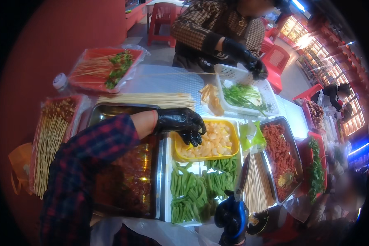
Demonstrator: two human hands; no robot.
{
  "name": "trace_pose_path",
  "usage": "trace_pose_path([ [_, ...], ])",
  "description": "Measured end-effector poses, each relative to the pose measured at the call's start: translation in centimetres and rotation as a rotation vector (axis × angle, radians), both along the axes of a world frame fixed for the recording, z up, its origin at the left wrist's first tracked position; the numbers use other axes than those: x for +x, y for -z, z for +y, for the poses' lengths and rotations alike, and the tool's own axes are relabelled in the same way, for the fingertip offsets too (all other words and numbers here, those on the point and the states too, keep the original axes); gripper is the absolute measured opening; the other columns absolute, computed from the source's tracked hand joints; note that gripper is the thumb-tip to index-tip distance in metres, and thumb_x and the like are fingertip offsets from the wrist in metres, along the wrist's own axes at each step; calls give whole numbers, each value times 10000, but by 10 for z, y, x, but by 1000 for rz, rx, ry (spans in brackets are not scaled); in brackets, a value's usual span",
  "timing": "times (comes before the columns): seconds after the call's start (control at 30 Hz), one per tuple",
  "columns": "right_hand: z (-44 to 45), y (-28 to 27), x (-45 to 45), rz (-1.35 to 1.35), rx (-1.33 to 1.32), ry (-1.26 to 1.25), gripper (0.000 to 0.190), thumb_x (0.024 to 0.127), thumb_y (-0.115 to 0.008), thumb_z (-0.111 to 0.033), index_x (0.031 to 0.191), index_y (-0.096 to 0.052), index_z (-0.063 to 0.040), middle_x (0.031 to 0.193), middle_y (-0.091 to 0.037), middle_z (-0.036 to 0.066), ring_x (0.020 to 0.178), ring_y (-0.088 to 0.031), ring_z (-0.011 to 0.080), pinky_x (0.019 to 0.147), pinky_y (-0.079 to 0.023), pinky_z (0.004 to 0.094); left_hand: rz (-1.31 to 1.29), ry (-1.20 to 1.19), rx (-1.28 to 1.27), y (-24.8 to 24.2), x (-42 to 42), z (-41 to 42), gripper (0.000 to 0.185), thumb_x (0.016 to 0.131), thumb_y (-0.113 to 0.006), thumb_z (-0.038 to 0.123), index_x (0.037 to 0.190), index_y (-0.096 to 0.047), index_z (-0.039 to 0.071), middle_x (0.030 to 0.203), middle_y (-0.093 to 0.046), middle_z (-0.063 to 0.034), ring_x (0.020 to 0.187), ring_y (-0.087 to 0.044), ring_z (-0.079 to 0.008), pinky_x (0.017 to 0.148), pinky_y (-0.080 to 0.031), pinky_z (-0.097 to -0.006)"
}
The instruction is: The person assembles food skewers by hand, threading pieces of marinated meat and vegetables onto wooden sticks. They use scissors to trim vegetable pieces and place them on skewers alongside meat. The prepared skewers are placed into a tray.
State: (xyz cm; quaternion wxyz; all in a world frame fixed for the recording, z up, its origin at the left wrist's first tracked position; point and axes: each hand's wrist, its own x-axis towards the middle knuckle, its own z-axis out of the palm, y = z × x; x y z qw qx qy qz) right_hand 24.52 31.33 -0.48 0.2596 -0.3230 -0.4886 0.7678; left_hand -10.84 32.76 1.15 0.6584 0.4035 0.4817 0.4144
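My left hand (182, 123), in a wet black glove, reaches over the left part of a yellow tray (184, 159). Its fingers curl down beside pale, glossy food pieces (220, 136); whether anything is pinched in them is hidden. In my right hand (229, 216), also black-gloved, are scissors (243, 175) with blue handles, their blades pointing up and away from me. Bundles of cut green beans (190, 187) lie in a white tray below the yellow one. Bamboo skewers (256, 181) lie just right of the scissors.
A steel pan (157, 184) of reddish food sits under my left forearm. Shredded red meat (278, 156) fills another pan at right. Across the table a person's gloved hand (255, 66) is over a white basket (249, 112) of greens. Skewered food lies in a red tray (92, 66).
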Motion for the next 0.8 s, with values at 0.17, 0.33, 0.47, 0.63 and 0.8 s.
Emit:
trace_pose_path([
  [0.17, 0, -4, -2, -57, -144, 38, 430, 945, -410, -271, 1261, -424, 22, 739, -525, 86, 457, -439, 108, 372, -318, 214, 58, -32, 72, -6, 0, -3, 232, 904, -557, 164, 1035, -621, -16, 847, -668, -134, 741, -661, -202, 681, -542, -292],
  [0.33, 3, -2, 1, -18, -523, 139, 451, 950, -402, -329, 1258, -436, 0, 759, -535, 98, 450, -441, 113, 365, -311, 216, 143, -157, 198, 2, -16, 0, 263, 883, -604, 180, 1048, -641, -21, 828, -670, -92, 734, -641, -136, 665, -526, -253],
  [0.47, 5, -6, 0, -24, -397, 5, 472, 945, -415, -331, 1278, -425, 3, 782, -550, 99, 499, -470, 115, 411, -345, 210, 93, -154, 219, -9, -9, -6, 281, 885, -603, 184, 1069, -632, -26, 882, -673, -99, 761, -643, -137, 686, -531, -253],
  [0.63, -3, -9, -8, -252, 192, -68, 465, 850, -573, -39, 1283, -426, 46, 816, -620, 115, 603, -568, 122, 516, -441, 203, 41, -81, 257, -22, 11, -13, 213, 868, -604, 71, 1055, -609, -30, 1073, -644, -157, 773, -645, -151, 699, -539, -257],
  [0.8, 7, -12, -4, -314, 205, -302, 623, 801, -613, 25, 1366, -354, -10, 1066, -581, 189, 865, -610, 196, 730, -525, 257, 97, -20, 330, -32, 24, -24, 184, 859, -598, 27, 1033, -628, -27, 1050, -657, -154, 725, -607, -109, 664, -520, -248],
])
